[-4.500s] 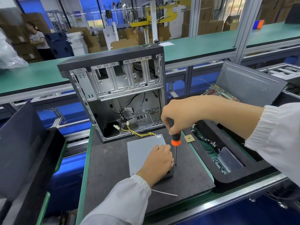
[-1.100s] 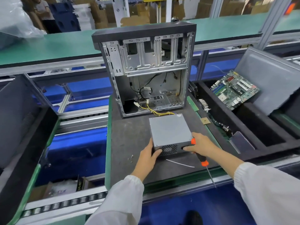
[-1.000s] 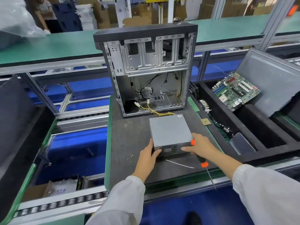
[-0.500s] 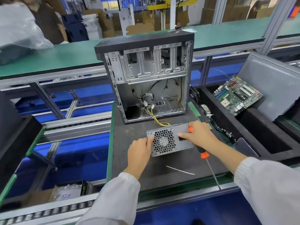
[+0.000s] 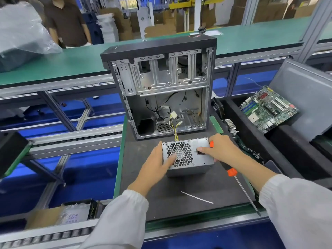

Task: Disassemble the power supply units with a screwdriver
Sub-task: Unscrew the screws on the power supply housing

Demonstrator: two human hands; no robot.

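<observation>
**A:** Since the frame a second back the power supply unit point(image 5: 187, 156) has been tipped up: it lay flat with its plain grey panel on top, now the honeycomb fan grille faces the camera. Same spot on the dark mat point(image 5: 143, 177), just in front of the open PC case point(image 5: 161, 87).

**B:** Hands?

**A:** Left hand point(image 5: 158, 166) is on the unit's left side, thumb on the left edge, fingers laid across the grille. They look fairly straight, pressing rather than wrapping. Right hand point(image 5: 221, 150) is at the right edge, forefinger reaching onto the face by the socket cutout.

**B:** Screwdriver?

**A:** Screwdriver point(image 5: 231, 172) is held in the right hand, fingers curled round the black handle. Orange collar shows below the palm and the shaft points down towards the near edge of the bench, tip away from the unit. Not on any screw.

**B:** Cables?

**A:** Yellow and black wires point(image 5: 175, 130) run from behind the unit's top edge up into the case floor, white connectors at their ends.

**B:** Anything else nearby?

**A:** White cable tie point(image 5: 196, 197) lies loose on the mat in front of the unit. Green motherboard point(image 5: 267, 108) rests in the black tray point(image 5: 251, 141) to the right. A person in a dark shirt point(image 5: 68, 22) stands beyond the far green bench point(image 5: 53, 65).
</observation>
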